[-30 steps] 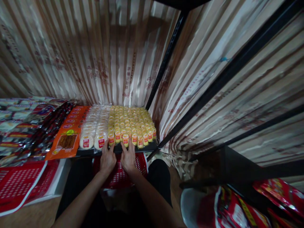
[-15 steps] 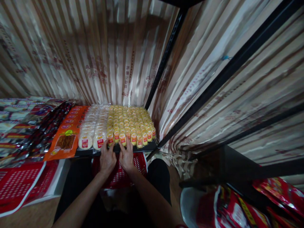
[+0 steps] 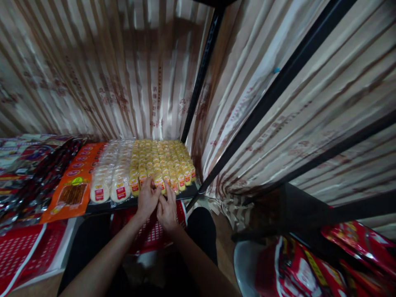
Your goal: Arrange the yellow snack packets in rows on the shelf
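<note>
Rows of small yellow wrapped snack packets (image 3: 159, 159) with red-and-white labels stand close together on a dark shelf (image 3: 102, 207). At their front edge, my left hand (image 3: 149, 201) has its fingers stretched out and apart, with the tips against the front packets. Close beside it, my right hand (image 3: 167, 210) also reaches up with fingers extended, its tips touching the same front row. One labelled front packet (image 3: 159, 182) shows between the fingertips of both hands. The thumbs come near each other just below it. I see neither hand lifting a packet.
Left of the yellow packets lie round white wrapped snacks (image 3: 120, 190), an orange snack bag (image 3: 72, 194) and dark shiny packets (image 3: 40, 173). Below are red baskets (image 3: 24, 251). Black posts (image 3: 247, 128) and striped curtains (image 3: 139, 82) surround the shelf. Red bags (image 3: 309, 268) sit at lower right.
My left hand has shifted right along the front row, from beside the white snacks toward my right hand. The hands are closer together. The view has turned slightly right.
</note>
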{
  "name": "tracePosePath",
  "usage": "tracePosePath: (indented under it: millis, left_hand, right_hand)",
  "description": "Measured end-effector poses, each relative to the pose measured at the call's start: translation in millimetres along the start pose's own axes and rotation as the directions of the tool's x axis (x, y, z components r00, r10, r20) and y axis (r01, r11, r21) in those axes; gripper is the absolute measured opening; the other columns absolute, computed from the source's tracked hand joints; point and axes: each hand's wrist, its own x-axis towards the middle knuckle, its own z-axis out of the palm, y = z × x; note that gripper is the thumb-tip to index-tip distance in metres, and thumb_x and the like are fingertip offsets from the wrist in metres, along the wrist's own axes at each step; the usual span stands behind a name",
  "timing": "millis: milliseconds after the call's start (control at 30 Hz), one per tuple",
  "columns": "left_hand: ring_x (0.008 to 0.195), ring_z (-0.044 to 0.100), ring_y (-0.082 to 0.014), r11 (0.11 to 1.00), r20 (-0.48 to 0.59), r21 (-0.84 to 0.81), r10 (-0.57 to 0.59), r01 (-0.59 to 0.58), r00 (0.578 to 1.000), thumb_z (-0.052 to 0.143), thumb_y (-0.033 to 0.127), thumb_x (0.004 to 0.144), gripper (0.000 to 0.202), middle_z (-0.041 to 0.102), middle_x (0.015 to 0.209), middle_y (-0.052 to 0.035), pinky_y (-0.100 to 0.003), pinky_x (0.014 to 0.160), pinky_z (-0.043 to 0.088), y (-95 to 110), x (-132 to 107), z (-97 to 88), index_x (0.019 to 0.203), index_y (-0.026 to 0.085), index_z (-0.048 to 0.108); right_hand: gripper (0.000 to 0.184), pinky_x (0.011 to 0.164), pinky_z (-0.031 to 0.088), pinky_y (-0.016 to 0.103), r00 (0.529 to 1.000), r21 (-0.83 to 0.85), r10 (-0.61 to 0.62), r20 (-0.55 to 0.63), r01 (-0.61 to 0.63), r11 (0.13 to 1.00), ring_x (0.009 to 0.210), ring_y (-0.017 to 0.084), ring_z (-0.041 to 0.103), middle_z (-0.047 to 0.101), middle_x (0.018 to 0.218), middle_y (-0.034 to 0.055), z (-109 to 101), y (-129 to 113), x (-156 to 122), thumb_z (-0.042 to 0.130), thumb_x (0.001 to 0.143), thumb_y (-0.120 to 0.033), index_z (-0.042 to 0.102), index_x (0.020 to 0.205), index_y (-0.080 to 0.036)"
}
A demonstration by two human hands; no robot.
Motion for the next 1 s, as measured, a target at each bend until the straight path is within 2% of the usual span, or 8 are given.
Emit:
tracePosePath:
  millis: [100,300,400,500,600,733,833,1000]
  left_hand:
    - [0.075,0.058,-0.0164,0.997,0.051,-0.07,0.039,-0.035,0.998,0.051,0.033,0.075,0.029,0.058,0.089,-0.0043,-0.034,0.076,0.048,15.2,8.3,12.0,0.099,0.017,0.055]
    - [0.058,0.055,-0.011,0.976,0.212,-0.2,-0.045,0.089,0.976,0.055,0.029,0.072,0.017,0.053,0.065,0.0044,-0.025,0.06,0.046,46.0,18.7,51.8,0.085,0.018,0.052]
    - [0.06,0.056,-0.0104,0.969,0.171,-0.238,-0.03,0.071,0.985,0.055,0.029,0.073,0.029,0.057,0.072,0.0025,-0.023,0.059,0.046,57.3,22.6,72.4,0.099,0.017,0.05]
    - [0.064,0.057,-0.0115,0.987,0.198,-0.161,0.034,-0.002,0.98,0.054,0.028,0.076,0.039,0.059,0.077,0.0005,-0.025,0.063,0.047,64.7,26.6,88.5,0.113,0.018,0.049]
    - [0.068,0.058,-0.013,0.994,0.284,-0.059,0.106,-0.093,0.953,0.05,0.024,0.079,0.033,0.061,0.079,-0.0013,-0.027,0.068,0.047,68.2,28.6,101.5,0.111,0.017,0.053]
    - [0.078,0.059,-0.0153,0.979,0.291,0.055,0.172,-0.196,0.941,0.047,0.018,0.08,0.028,0.062,0.092,-0.0062,-0.029,0.075,0.047,73.3,27.3,114.4,0.107,0.016,0.056]
    - [0.084,0.058,-0.0167,0.959,0.311,0.111,0.216,-0.261,0.926,0.044,0.016,0.081,0.023,0.061,0.095,-0.0081,-0.029,0.077,0.047,80.4,28.4,117.6,0.1,0.015,0.057]
    - [0.083,0.059,-0.0179,0.936,0.361,0.214,0.192,-0.281,0.913,0.046,0.017,0.081,0.026,0.062,0.094,-0.009,-0.028,0.075,0.047,86.5,36.1,112.6,0.104,0.014,0.056]
  right_hand:
    - [0.049,0.103,0.032,0.046,0.998,-0.022,0.041,-0.047,-0.042,0.999,0.134,0.025,0.02,0.024,0.146,0.0063,-15.5,11.8,0.8,0.038,0.077,-0.004,0.056,0.12,-0.019]
    - [0.042,0.103,0.03,0.052,0.963,-0.058,0.206,-0.171,-0.219,0.974,0.133,0.027,0.023,0.021,0.148,0.0096,-40.4,32.6,1.7,0.035,0.082,-0.009,0.055,0.118,-0.017]
    - [0.046,0.103,0.029,0.052,0.938,-0.046,0.293,-0.187,-0.306,0.951,0.134,0.026,0.022,0.023,0.147,0.0128,-43.0,39.1,-4.4,0.032,0.086,-0.013,0.04,0.132,-0.014]
    - [0.05,0.105,0.028,0.051,0.929,-0.01,0.32,-0.188,-0.327,0.945,0.136,0.024,0.019,0.024,0.146,0.0147,-39.9,46.4,-12.8,0.029,0.089,-0.017,0.027,0.139,-0.011]
    - [0.05,0.106,0.027,0.05,0.918,0.027,0.34,-0.204,-0.342,0.939,0.136,0.023,0.017,0.025,0.146,0.0164,-34.9,56.0,-18.9,0.026,0.091,-0.018,0.024,0.14,-0.008]
    - [0.052,0.106,0.028,0.05,0.896,0.081,0.384,-0.221,-0.376,0.923,0.136,0.024,0.019,0.024,0.146,0.0164,-29.6,67.6,-21.4,0.026,0.091,-0.021,0.021,0.141,-0.008]
    - [0.055,0.106,0.029,0.05,0.881,0.114,0.413,-0.233,-0.397,0.911,0.136,0.025,0.02,0.023,0.147,0.0157,-27.6,72.2,-20.6,0.027,0.09,-0.021,0.017,0.143,-0.009]
    - [0.057,0.107,0.027,0.049,0.875,0.133,0.436,-0.213,-0.416,0.9,0.136,0.024,0.019,0.022,0.147,0.0141,-28.1,72.8,-16.4,0.028,0.088,-0.016,0.016,0.143,-0.011]
